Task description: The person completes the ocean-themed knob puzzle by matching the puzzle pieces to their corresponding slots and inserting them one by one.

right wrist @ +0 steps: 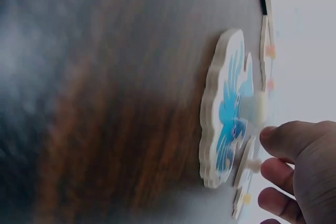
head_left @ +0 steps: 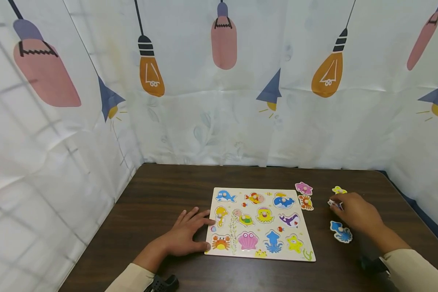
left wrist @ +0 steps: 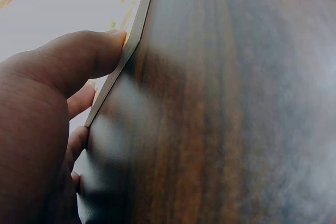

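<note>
Clock refs from the head view, 12 = away from the person. Board (head_left: 260,229) flat on dark table (head_left: 142,194), mid to 5 o'clock of the view. Left hand (head_left: 187,235) at board's 9 o'clock: fingers spread and fairly straight, tips at the edge, thumb touching the 8 o'clock corner; not wrapped round anything.

Right hand (head_left: 359,213) well off the board's 3 o'clock edge, palm down, fingers bent over purple-and-white piece (head_left: 334,203). Wrist view: small gap between thumb and index. Can't tell if they have its knob.

Around that piece: yellow piece (head_left: 339,190) at 12, blue piece (head_left: 341,232) at 6, knob up, orange piece (head_left: 306,202) at 9, pink piece (head_left: 303,188) at 10. Orange and pink sit just beside the board's 2 o'clock side. Lamp-print curtain (head_left: 222,125) behind, at 12.
</note>
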A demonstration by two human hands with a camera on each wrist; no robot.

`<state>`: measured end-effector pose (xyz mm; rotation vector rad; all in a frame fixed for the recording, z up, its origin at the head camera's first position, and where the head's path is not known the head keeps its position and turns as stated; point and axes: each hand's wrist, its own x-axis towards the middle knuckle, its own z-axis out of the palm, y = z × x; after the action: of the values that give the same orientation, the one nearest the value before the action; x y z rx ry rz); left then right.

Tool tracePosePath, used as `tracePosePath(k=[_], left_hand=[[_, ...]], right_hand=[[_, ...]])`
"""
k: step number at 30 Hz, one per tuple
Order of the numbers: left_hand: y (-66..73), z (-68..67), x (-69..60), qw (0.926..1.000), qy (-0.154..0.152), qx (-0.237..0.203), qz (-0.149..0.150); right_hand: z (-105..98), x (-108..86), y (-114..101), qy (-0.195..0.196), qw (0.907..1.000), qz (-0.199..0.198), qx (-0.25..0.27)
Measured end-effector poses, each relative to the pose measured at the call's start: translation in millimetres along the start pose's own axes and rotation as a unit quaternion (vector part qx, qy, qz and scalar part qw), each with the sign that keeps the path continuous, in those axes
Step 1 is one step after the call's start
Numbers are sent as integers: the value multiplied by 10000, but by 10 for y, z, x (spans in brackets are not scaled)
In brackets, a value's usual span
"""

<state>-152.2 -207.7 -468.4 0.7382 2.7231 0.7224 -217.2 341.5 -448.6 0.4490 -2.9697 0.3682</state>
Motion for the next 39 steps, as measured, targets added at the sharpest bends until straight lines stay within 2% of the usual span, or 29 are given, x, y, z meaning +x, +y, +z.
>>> tracePosePath(k=[9, 14, 25, 31, 34, 39], left_hand=[[23, -12, -5, 10000, 9, 8, 6], [25, -8, -3, 10000, 8, 36, -11], [14, 3, 1, 10000, 26, 70, -29], [13, 1, 1, 10000, 25, 38, -11], [12, 0, 0, 10000, 19, -15, 26], [9, -2, 2, 10000, 10, -36, 37]], right_hand=[[-5, 41, 61, -144, 9997, 209, -62], [6, 44, 73, -218, 9996, 178, 5], [38, 50, 2, -199, 9997, 67, 97], [34, 39, -87, -439, 9987, 88, 230], [35, 19, -132, -441, 9985, -41, 315], [40, -29, -235, -147, 9989, -387, 219]])
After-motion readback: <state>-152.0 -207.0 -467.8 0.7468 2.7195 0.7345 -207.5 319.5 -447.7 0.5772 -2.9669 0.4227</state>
